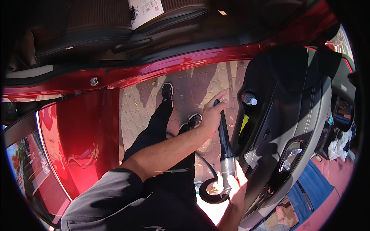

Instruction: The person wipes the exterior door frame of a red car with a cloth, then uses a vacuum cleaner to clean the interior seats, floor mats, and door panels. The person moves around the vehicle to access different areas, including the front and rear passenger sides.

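My left hand [211,116] is at the upper end of a black vacuum nozzle [225,138], with the thumb across it and the index finger extended. Lower down, my right hand [238,186] grips the grey tube [228,165] joined to that nozzle. A black corrugated hose [206,192] curls away from the tube's lower end, beside my body. The nozzle is held lengthwise between my legs and the open car door [289,115], its tip toward the red door sill [185,65].
A dark car seat [98,20] with a printed paper [147,11] on it lies beyond the sill. The door pocket holds a plastic bottle [249,99] and a yellow item [244,123]. Another red door [86,138] stands at left. Brick paving [138,106] lies underfoot.
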Demonstrator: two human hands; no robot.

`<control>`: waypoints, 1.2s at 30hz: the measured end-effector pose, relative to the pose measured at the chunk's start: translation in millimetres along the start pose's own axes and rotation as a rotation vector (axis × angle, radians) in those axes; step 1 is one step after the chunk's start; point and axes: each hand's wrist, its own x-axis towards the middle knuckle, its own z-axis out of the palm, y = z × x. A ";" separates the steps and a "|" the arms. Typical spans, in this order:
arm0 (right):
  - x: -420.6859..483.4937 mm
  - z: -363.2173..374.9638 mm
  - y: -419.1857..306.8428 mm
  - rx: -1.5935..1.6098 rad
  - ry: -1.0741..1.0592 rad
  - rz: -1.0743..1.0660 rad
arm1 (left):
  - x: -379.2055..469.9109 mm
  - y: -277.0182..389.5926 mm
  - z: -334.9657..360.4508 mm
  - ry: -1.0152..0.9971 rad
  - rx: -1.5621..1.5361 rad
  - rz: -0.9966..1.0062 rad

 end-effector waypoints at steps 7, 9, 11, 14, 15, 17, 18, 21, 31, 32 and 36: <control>146.6 130.9 -62.3 -0.144 -0.217 0.161 | 132.9 107.0 -124.8 0.169 0.237 0.145; 180.0 164.3 -82.5 -0.226 -0.160 0.156 | 150.6 133.9 -155.8 0.236 0.241 0.000; 214.9 189.3 -108.4 -0.296 -0.123 0.000 | 154.7 165.3 -179.5 0.158 0.271 -0.006; 254.1 216.8 -161.0 -0.248 -0.135 -0.126 | 161.6 191.6 -198.5 0.177 0.480 0.158; 270.4 222.1 -182.0 -0.232 -0.184 -0.164 | 167.1 201.6 -200.3 0.228 0.567 0.224; 300.8 249.0 -227.8 -0.239 -0.229 -0.238 | 193.6 229.7 -201.7 0.314 0.616 0.327; 311.1 267.3 -250.6 -0.243 -0.185 -0.258 | 209.3 246.6 -202.7 0.360 0.643 0.378; 372.6 312.7 -320.8 -0.505 -0.147 -0.315 | 256.7 301.3 -197.5 0.511 0.835 0.463; 466.5 355.1 -288.3 -0.940 -0.377 -0.516 | 390.3 417.3 -168.4 0.894 1.059 0.057; 462.7 341.2 -290.7 -0.869 -0.384 -0.529 | 396.9 420.4 -170.5 0.884 1.003 0.013; 481.1 386.4 -374.6 -0.516 -0.085 -0.437 | 404.7 400.4 -187.3 1.001 1.038 0.151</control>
